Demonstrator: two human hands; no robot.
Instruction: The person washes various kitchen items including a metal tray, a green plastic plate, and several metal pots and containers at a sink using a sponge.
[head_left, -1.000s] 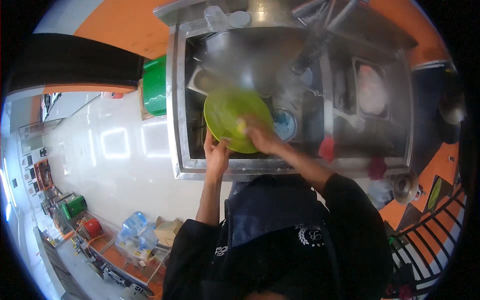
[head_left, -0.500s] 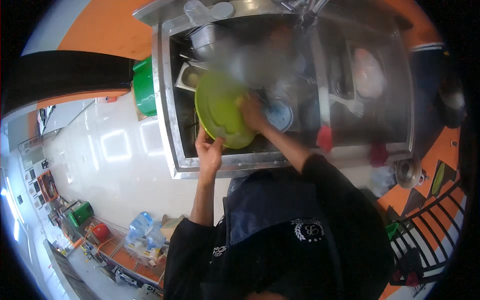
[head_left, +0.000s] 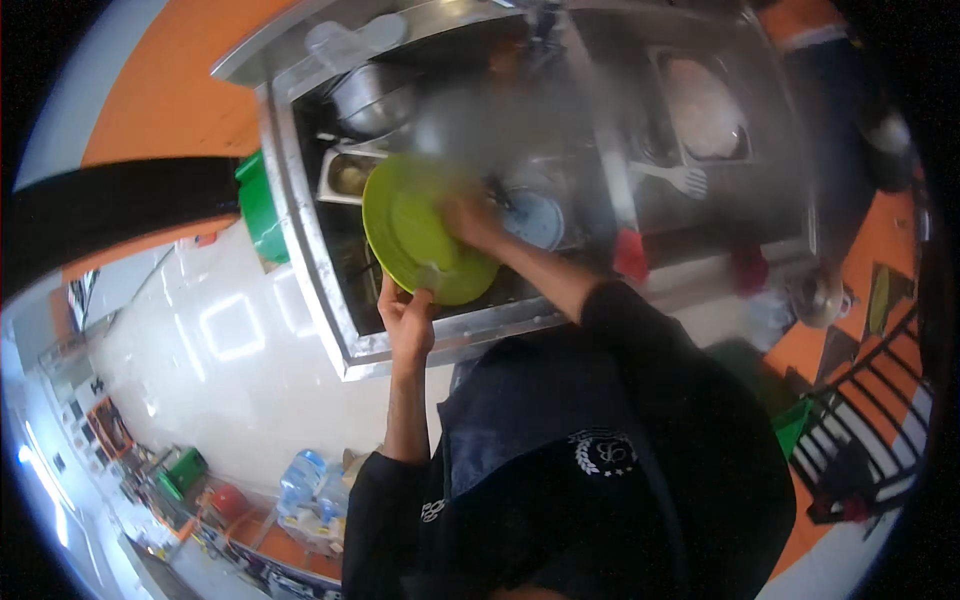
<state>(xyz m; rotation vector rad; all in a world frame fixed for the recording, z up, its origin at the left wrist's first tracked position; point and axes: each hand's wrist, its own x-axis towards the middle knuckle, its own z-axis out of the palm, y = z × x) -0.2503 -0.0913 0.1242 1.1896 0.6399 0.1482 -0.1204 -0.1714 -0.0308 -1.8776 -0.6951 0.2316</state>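
My left hand grips a large round lime-green plate by its near rim, thumb on the upper face and fingers underneath. The plate is tilted over a steel sink. Pressed against its face, on the right side, is my right hand. Its fingers are bunched and blurred, and whatever they may hold cannot be made out. Just right of that hand, down in the sink, lies a round dish with bluish liquid or suds. A small rectangular steel pan is left of the plate.
Metal bowls crowd the sink's far left corner. A white slotted turner and a tray with a pale bulky item are on the right-hand counter. Red cloth hangs by the divider. Left of the sink stands a green bin. Haze blurs the upper middle.
The view has shifted, so the sink sits further left and slightly turned. My right hand has moved a little across the plate's face; the left keeps its grip on the rim.
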